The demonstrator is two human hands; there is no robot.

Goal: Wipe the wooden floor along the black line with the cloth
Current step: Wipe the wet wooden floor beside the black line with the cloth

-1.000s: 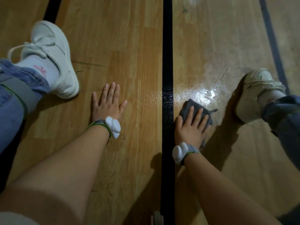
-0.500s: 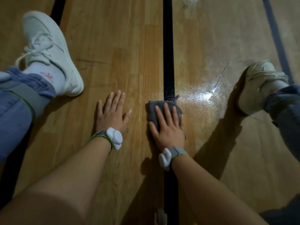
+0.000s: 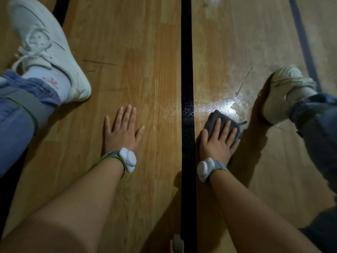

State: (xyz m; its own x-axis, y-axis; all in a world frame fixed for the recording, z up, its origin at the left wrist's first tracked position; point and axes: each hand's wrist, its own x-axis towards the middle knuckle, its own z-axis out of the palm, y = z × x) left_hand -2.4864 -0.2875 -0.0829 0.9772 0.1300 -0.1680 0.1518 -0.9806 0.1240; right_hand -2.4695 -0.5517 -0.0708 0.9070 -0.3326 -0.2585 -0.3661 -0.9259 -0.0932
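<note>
Surveying by size, I log the tan wooden plank floor (image 3: 127, 52) first, then the straight black painted line (image 3: 187, 52) running up the centre of the view. One white lace-up sneaker (image 3: 51, 52) is planted left of the line and one worn white sneaker (image 3: 280, 92) right of it, a straddle that I judge keeps the body centred over the work. The left hand (image 3: 122, 132) lies flat on bare boards, fingers straight, evidently as a brace. The right hand (image 3: 217, 143) presses down, fingers extended, on the small grey folded cloth (image 3: 213, 118), which sits just right of the line at the edge of a wet, glaring patch (image 3: 218, 105). I judge the flat palm spreads pressure. No container is visible.
</note>
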